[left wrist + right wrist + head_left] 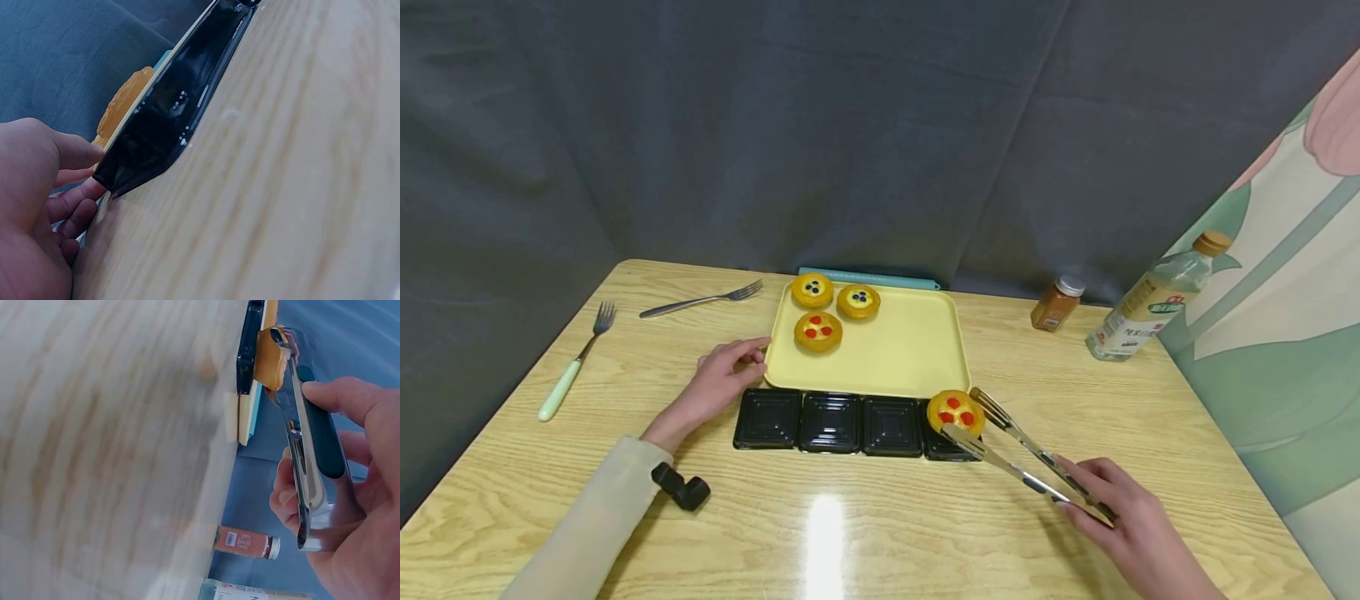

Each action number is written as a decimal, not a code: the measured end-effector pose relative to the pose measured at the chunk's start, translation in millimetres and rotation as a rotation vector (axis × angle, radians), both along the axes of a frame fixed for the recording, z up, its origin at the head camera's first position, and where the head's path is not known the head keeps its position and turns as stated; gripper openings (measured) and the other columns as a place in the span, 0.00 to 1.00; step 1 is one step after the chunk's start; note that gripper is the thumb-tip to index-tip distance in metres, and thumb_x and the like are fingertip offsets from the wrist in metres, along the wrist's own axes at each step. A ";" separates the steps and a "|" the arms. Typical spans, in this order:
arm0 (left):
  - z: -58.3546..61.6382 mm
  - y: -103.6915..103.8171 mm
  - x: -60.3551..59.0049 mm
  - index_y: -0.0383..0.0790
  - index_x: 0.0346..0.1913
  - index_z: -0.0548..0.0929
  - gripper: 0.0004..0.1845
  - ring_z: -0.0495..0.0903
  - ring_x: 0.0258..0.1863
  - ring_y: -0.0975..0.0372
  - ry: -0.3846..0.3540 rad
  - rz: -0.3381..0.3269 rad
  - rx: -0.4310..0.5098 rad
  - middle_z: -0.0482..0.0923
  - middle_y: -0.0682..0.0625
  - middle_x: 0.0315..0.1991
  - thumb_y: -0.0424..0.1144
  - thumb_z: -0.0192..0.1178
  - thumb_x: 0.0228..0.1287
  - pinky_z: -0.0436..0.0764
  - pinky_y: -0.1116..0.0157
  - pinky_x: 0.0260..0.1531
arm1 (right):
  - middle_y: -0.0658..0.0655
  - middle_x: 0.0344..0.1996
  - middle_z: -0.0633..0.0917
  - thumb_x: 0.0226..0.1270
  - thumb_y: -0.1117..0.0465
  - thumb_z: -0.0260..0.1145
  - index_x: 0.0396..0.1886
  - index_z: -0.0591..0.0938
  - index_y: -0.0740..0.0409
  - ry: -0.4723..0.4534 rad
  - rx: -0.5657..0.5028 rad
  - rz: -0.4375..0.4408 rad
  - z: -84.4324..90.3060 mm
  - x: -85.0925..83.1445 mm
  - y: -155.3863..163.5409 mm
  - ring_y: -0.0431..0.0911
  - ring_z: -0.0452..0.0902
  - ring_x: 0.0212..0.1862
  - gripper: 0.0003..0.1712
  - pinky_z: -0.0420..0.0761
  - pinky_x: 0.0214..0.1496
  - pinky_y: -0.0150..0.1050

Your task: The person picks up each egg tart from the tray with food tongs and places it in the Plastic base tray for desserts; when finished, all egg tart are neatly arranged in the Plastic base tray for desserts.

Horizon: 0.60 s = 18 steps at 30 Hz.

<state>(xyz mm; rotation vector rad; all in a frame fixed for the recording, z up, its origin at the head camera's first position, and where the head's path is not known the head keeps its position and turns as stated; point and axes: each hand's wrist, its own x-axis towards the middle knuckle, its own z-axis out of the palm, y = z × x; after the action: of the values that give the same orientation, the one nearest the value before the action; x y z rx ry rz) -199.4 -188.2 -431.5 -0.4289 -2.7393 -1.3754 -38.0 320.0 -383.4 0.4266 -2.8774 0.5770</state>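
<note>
My right hand [1123,517] grips metal tongs [1037,454] with dark grip pads. Their tips stand on either side of an egg tart with red toppings [956,412], over the rightmost compartment of a black four-section tray [831,422]; the tart hides part of it. In the right wrist view, the tart [270,360] shows at the tong tips beside the black tray. My left hand [724,379] pinches the left edge of a yellow tray [902,350] near its front corner. On that tray sit one red-topped tart [817,332] and two blue-topped tarts [858,302].
Left on the wooden table lie a green-handled fork [571,371] and a metal fork [700,302]. A teal strip [868,279] lies behind the yellow tray. Back right stand a spice jar [1057,304] and a tall bottle [1153,304], near the floral curtain.
</note>
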 end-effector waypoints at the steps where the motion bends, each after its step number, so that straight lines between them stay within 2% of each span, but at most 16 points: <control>1: -0.1 0.2 -0.2 0.29 0.70 0.72 0.26 0.71 0.53 0.48 0.001 -0.001 0.000 0.78 0.45 0.47 0.35 0.59 0.73 0.52 0.44 0.53 | 0.48 0.42 0.80 0.60 0.63 0.77 0.61 0.84 0.56 -0.003 0.002 -0.001 -0.7 0.3 0.2 0.35 0.71 0.36 0.28 0.75 0.31 0.35; 5: -0.6 0.6 -0.7 0.28 0.70 0.72 0.26 0.72 0.53 0.48 0.000 -0.003 -0.001 0.78 0.45 0.47 0.35 0.59 0.73 0.52 0.44 0.54 | 0.48 0.42 0.80 0.58 0.64 0.77 0.61 0.84 0.57 0.006 -0.003 0.009 -3.1 1.3 1.5 0.35 0.71 0.35 0.29 0.74 0.30 0.35; 13: 1.1 0.0 0.2 0.28 0.70 0.71 0.26 0.72 0.52 0.48 0.002 0.001 -0.011 0.78 0.44 0.46 0.35 0.59 0.73 0.52 0.44 0.54 | 0.46 0.42 0.79 0.51 0.66 0.81 0.61 0.83 0.56 0.104 -0.019 0.054 -3.8 1.7 4.8 0.37 0.73 0.36 0.34 0.75 0.30 0.36; 18: 0.1 -0.1 -0.4 0.28 0.70 0.72 0.26 0.72 0.53 0.48 0.005 0.000 -0.009 0.78 0.44 0.47 0.34 0.59 0.73 0.52 0.44 0.54 | 0.47 0.42 0.80 0.52 0.64 0.81 0.62 0.83 0.54 0.107 -0.044 0.015 2.2 3.7 1.3 0.37 0.72 0.35 0.34 0.74 0.30 0.36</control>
<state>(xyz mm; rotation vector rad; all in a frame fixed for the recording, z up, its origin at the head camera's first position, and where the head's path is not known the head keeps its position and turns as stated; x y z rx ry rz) -199.8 -188.3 -431.4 -0.4331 -2.7423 -1.3606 -34.3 321.3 -381.1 0.4588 -2.7572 0.5999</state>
